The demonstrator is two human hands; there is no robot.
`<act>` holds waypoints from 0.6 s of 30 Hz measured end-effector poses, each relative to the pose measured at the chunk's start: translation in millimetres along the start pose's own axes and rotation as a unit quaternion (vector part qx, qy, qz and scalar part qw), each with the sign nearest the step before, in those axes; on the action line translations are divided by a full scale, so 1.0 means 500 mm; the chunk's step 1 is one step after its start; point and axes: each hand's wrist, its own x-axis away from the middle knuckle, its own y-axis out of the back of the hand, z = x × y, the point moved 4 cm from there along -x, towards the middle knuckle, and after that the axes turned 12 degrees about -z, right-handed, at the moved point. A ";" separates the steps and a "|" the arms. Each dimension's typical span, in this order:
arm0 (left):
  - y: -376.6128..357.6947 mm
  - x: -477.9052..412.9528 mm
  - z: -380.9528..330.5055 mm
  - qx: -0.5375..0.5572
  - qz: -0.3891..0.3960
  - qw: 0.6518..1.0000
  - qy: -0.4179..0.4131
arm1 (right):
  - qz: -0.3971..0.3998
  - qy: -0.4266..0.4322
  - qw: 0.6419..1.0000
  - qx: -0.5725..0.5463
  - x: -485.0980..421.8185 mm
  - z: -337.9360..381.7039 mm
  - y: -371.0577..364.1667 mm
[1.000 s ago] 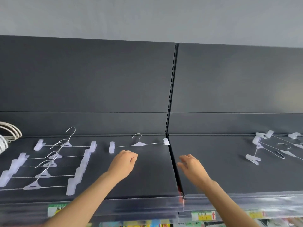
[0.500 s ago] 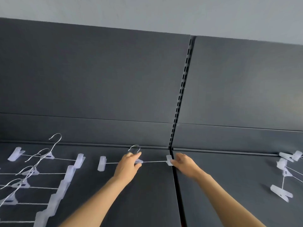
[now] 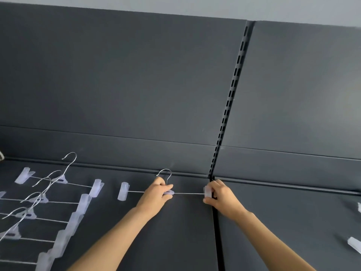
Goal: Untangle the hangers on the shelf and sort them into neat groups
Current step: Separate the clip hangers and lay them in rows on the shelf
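A single clip hanger (image 3: 187, 193) with a thin wire bar, a metal hook and translucent end clips lies across the dark shelf (image 3: 175, 241) near the back wall. My left hand (image 3: 156, 194) pinches its centre piece just below the hook. My right hand (image 3: 218, 196) grips its right end clip at the seam between the two shelf sections. To the left, a neat row of several identical clip hangers (image 3: 46, 202) lies stacked in parallel, hooks pointing up and back.
A slotted upright (image 3: 228, 106) divides the dark back panels. More translucent clips (image 3: 354, 244) of other hangers show at the right edge of the shelf. A pale object (image 3: 1, 155) peeks in at the far left edge.
Both hands reached forward from mid-shelf to the lone hanger and took hold of it: the left at its centre, the right at its right clip. The view moved closer and leftward.
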 end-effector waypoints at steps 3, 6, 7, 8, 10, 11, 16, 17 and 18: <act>0.004 -0.001 -0.004 -0.011 0.012 1.000 -0.003 | -0.011 0.011 1.000 0.013 0.005 -0.001 -0.002; 0.004 -0.002 -0.007 -0.024 0.009 1.000 0.002 | -0.015 0.001 1.000 0.005 0.010 -0.004 -0.003; 0.004 -0.001 -0.008 -0.030 0.005 1.000 0.001 | -0.017 0.000 1.000 0.002 0.010 -0.004 -0.003; 0.004 0.000 -0.008 -0.040 -0.001 0.999 -0.004 | -0.017 -0.003 1.000 0.001 0.010 -0.003 -0.002; 0.004 0.002 -0.009 -0.086 -0.008 0.996 -0.022 | -0.018 -0.004 1.000 0.000 0.012 0.001 -0.001; 0.004 0.004 -0.010 -0.113 -0.010 0.993 -0.030 | -0.022 -0.007 1.000 0.000 0.014 0.001 0.000; 0.009 0.014 -0.034 -0.167 -0.040 0.984 -0.055 | -0.058 -0.018 0.998 0.014 0.043 -0.014 0.019; 0.006 0.015 -0.044 -0.170 -0.039 0.983 -0.061 | -0.064 -0.018 0.997 0.027 0.052 -0.020 0.026; 0.001 0.018 -0.056 -0.173 -0.034 0.982 -0.066 | -0.069 -0.019 0.997 0.042 0.063 -0.028 0.035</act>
